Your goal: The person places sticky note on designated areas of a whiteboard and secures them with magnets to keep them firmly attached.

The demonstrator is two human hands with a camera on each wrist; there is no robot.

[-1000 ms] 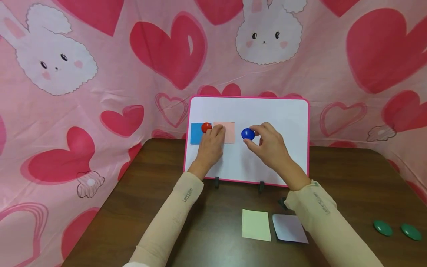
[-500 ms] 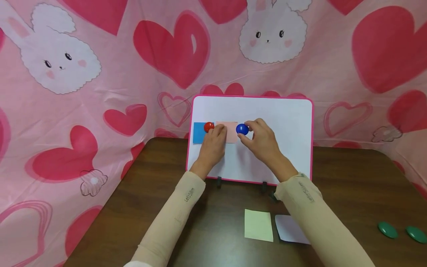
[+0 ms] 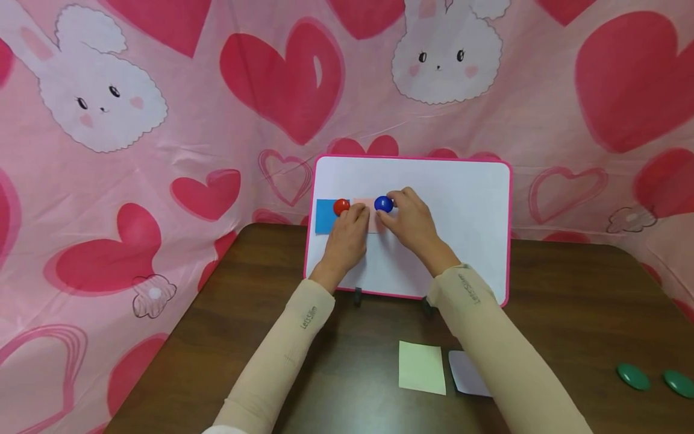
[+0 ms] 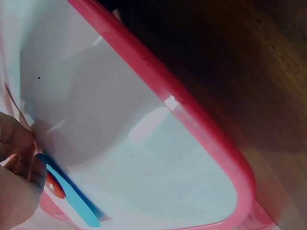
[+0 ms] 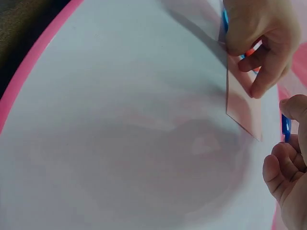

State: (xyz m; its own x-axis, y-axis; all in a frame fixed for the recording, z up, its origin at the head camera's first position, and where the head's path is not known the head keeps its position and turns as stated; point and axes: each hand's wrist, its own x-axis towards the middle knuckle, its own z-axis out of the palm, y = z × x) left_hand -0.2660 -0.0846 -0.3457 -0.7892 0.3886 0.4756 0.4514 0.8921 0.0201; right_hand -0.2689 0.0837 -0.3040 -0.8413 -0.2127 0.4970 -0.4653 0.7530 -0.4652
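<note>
Now the left hand [image 3: 347, 236] is pressing its fingertips on the pink note [image 5: 237, 100] against the board [image 3: 472, 223]; close by, the right hand [image 3: 411, 222] is pinching the blue magnet [image 3: 383, 204]. Leftward, the red magnet [image 3: 341, 206] is overlapping the blue note [image 3: 325, 218].

A cloth-screened desk corner is seen; whether it is set within a home, an office or a studio cannot be told. The wood-grained counter [image 3: 569, 289] is enclosed at the back and sides by pink cloth [image 3: 368, 90], creased and printed with red hearts [image 3: 284, 84] and white rabbit heads [image 3: 447, 69]. A study-like look is given by the pink-framed whiteboard [image 3: 468, 223] stood on the counter and the yellow-green note [image 3: 422, 368] laid before it.
</note>
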